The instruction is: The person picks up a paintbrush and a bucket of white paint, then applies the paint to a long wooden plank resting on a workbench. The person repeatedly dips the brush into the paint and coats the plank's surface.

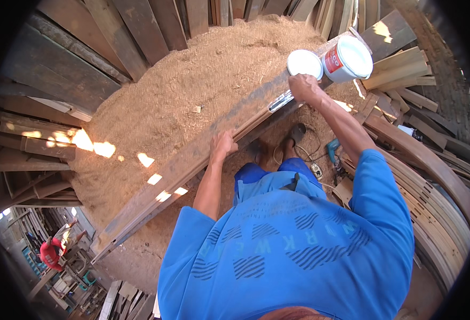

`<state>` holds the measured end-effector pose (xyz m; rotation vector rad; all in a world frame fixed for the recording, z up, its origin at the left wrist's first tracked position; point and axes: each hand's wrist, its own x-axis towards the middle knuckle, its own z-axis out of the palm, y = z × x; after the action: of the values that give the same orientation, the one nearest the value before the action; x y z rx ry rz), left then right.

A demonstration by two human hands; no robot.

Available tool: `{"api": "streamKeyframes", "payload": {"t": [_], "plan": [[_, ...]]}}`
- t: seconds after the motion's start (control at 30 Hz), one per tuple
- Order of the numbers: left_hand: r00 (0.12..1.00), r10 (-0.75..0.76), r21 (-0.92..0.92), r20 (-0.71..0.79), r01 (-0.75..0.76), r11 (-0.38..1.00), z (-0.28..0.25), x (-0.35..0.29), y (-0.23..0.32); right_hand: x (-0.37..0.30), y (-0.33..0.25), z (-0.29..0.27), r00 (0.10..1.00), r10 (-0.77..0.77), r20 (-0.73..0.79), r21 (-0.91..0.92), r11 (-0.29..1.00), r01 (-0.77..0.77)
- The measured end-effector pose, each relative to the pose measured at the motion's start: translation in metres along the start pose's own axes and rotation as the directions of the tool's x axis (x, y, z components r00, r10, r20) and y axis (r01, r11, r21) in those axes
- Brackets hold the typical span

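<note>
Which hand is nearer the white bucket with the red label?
Right. The right hand is just left of and below the white bucket in the picture; the left hand is farther off, lower left, at the long wooden plank.

The shirt [277, 234] at the lower middle is bright blue with dark striped blocks. The bucket [348, 60] at the upper right is white with a red label, and the long board [189, 165] across the middle is brown.
</note>
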<state>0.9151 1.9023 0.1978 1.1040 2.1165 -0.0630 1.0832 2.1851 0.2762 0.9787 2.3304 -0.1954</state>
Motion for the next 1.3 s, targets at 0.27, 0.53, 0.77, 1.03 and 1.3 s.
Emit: {"api": "streamKeyframes", "payload": {"t": [0.27,0.53,0.77,1.03,1.3], "plan": [[1.000,0.008,0.002,-0.016,-0.008,1.000,0.005,0.001,-0.003,-0.040,0.078,0.030,0.972,0.091,-0.216,0.231,0.972,-0.039],[0.999,0.031,-0.017,-0.010,-0.032,0.999,0.008,0.005,-0.005,-0.078,0.031,0.154,0.904,0.250,-0.346,0.796,0.588,0.142],[0.999,0.007,0.010,0.048,-0.007,1.000,0.004,0.006,-0.005,-0.060,0.022,0.171,0.852,0.520,-0.055,0.994,0.106,0.000],[0.998,-0.007,0.067,0.060,0.003,0.998,0.009,0.010,-0.007,-0.054,0.015,0.181,0.873,0.469,-0.137,0.987,0.143,0.078],[0.997,-0.012,0.059,0.075,0.008,0.998,0.001,0.005,0.000,-0.078,-0.025,0.181,0.949,0.226,-0.220,0.926,0.355,0.130]]}}
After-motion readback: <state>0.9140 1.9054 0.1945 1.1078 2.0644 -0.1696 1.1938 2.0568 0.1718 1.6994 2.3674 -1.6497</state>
